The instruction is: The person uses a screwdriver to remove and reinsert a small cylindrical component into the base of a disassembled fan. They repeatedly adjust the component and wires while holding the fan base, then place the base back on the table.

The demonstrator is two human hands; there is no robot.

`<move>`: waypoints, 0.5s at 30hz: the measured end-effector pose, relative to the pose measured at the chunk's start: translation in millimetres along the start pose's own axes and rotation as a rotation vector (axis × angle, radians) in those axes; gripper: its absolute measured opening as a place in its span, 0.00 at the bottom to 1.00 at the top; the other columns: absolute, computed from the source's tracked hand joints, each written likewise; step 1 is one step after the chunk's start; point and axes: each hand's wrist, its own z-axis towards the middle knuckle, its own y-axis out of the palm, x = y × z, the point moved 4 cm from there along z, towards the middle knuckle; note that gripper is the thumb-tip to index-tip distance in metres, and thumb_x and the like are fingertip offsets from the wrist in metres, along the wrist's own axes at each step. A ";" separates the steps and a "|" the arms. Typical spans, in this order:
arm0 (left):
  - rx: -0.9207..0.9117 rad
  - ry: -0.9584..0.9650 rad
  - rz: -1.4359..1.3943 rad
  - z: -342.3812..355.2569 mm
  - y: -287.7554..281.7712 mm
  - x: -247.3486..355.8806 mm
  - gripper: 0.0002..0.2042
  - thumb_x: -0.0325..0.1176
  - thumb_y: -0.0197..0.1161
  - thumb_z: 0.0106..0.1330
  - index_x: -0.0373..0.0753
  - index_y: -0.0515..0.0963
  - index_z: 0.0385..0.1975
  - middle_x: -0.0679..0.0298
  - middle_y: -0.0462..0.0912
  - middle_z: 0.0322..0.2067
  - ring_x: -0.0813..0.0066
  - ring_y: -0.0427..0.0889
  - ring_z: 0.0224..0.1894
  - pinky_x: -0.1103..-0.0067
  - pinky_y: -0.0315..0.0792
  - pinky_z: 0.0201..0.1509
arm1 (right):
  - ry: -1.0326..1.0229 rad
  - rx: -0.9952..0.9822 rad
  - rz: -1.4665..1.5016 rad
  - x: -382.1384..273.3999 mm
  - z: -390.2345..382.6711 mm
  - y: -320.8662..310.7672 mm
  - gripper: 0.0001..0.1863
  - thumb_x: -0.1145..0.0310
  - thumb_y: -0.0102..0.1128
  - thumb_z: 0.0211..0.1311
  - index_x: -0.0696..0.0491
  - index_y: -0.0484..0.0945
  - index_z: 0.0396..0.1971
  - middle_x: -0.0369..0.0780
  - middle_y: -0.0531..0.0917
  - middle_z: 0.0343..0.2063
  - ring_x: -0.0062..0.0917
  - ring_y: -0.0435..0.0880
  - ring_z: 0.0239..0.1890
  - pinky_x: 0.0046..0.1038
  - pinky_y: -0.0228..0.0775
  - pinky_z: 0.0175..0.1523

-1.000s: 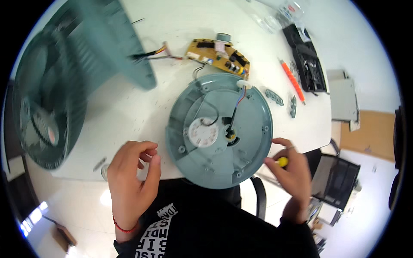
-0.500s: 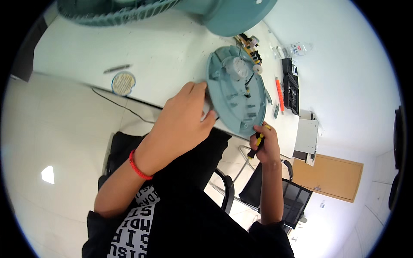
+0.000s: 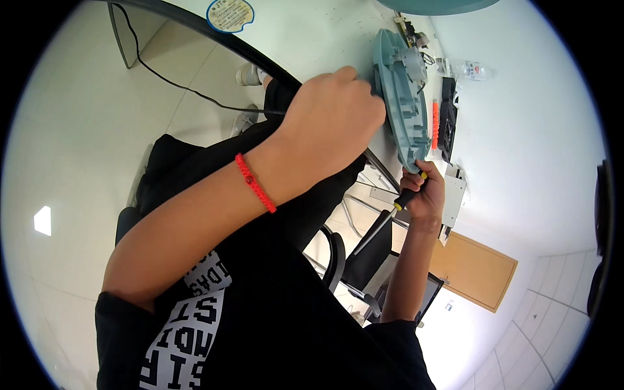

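A pale teal round plastic fan base [image 3: 395,107] is tipped up nearly edge-on, its ribbed hollow side turned to the right. A round metallic part [image 3: 412,64] sits in its upper end. My right hand [image 3: 427,192] grips a screwdriver [image 3: 407,197] with a black and yellow handle, its shaft pointing down and left. The fingers of that hand also touch the lower rim of the base. My left hand [image 3: 335,123] is closed against the base's left side, knuckles up. Its fingertips are hidden, so what they hold cannot be made out.
Beyond the base on the white table [image 3: 292,36] lie small loose electrical parts [image 3: 411,29], a clear bottle [image 3: 473,70], an orange tool [image 3: 435,123] and a black case [image 3: 447,117]. A black cord [image 3: 175,88] hangs below the table edge. A black chair [image 3: 370,257] stands to the right.
The base has turned more edge-on. My left hand's fingers, apart near the rim before, are now curled in. The view has shifted, with the table higher in it. My right hand keeps the screwdriver.
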 end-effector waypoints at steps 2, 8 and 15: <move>0.024 0.009 -0.014 1.0 -2.9 -5.2 0.08 0.32 0.66 0.59 0.37 0.80 0.21 0.63 0.78 0.22 0.64 0.78 0.33 0.70 0.76 0.33 | -0.041 0.000 -0.009 -1.2 -6.6 3.9 0.04 0.77 0.53 0.62 0.63 0.71 0.32 0.44 0.77 0.22 0.16 0.70 0.15 0.16 0.64 0.18; 0.077 -0.031 -0.103 7.1 -6.4 -11.3 0.05 0.30 0.65 0.59 0.36 0.81 0.25 0.61 0.78 0.24 0.61 0.78 0.34 0.68 0.76 0.39 | 0.010 0.010 0.068 3.9 -7.1 -0.4 0.06 0.77 0.52 0.62 0.66 0.72 0.32 0.44 0.77 0.20 0.17 0.70 0.14 0.16 0.67 0.18; -0.029 0.069 -0.095 6.4 -2.1 -17.6 0.07 0.32 0.65 0.62 0.35 0.81 0.28 0.60 0.81 0.27 0.62 0.79 0.32 0.70 0.76 0.37 | 0.027 -0.037 0.135 11.4 -14.6 28.6 0.09 0.76 0.52 0.64 0.69 0.72 0.32 0.46 0.79 0.22 0.17 0.72 0.15 0.15 0.69 0.19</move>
